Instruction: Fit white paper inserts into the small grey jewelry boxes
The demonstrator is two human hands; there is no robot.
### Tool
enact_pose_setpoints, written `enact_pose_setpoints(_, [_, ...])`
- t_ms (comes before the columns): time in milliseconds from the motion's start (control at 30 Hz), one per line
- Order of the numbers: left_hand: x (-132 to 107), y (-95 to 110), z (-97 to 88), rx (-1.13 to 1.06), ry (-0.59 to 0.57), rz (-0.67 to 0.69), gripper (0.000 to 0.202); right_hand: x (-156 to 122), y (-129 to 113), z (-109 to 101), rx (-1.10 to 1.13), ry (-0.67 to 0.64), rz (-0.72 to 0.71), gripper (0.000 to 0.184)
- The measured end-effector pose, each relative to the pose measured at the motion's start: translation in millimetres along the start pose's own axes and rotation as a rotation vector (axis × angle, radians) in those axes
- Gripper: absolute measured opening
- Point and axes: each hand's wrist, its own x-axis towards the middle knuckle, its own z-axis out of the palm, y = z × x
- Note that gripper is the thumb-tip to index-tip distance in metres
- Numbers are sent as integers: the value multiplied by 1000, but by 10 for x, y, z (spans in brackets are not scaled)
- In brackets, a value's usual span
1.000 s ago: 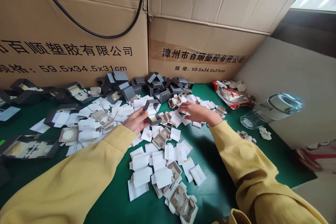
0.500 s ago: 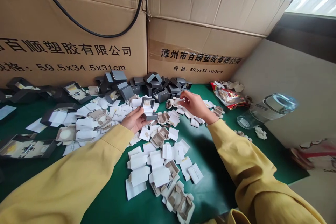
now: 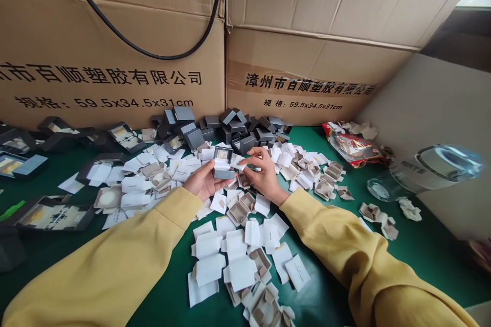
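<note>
My left hand [image 3: 202, 182] is closed around a small dark grey box [image 3: 223, 163] with its lid raised. A pale insert shows inside it. Just to the right, my right hand [image 3: 264, 173] pinches a small white card piece [image 3: 238, 163] at the open box's edge; whether the piece touches the box I cannot tell. Beneath both hands lie many folded white card inserts [image 3: 241, 268], some with grey-brown undersides. More card inserts [image 3: 297, 163] are scattered beyond my right hand.
Dark closed and open boxes [image 3: 184, 125] are heaped along the back, before large cardboard cartons [image 3: 303, 69]. At right are a red snack packet [image 3: 353, 145], a clear bottle [image 3: 425, 171] and crumpled tissue [image 3: 409, 209] on the green tabletop [image 3: 157, 286]. A black cable [image 3: 153, 55] hangs above.
My right hand has come left and nearer from the far card inserts, bringing a white piece to the open box. My left hand still holds the box. The view has shifted slightly.
</note>
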Motion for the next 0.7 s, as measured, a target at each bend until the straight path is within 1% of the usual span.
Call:
enact_pose_setpoints(67, [-2,0,-3,4,-11,2,38,-5,10,3,47,-15,27,17])
enact_pose_setpoints(167, [-6,2,-2,-1,-25,-3,40,-8,5,4,157,-106,64,20])
enact_pose_setpoints(300, [-12,20,14,-29,-19,-32,42,-18,-24,-13,176,-187,127,28])
enact_pose_setpoints(400, [-20,38,31,-47,-25,-39,44,-25,-22,-18,194,-220,195,23])
enact_pose_setpoints(500, [-34,45,47,-58,-15,-40,45,-32,4,-5,208,-218,244,22])
enact_pose_setpoints(533, [-39,46,50,-59,-11,-38,45,-34,13,0,209,-217,252,25])
enact_pose_setpoints(633, [-49,43,52,-55,-17,-32,45,-38,35,13,203,-222,236,47])
enact_pose_setpoints(667, [-50,41,51,-52,-21,-30,45,-41,43,16,194,-226,221,51])
enact_pose_setpoints(700, [-49,38,49,-50,-21,-27,45,-44,51,19,181,-232,207,49])
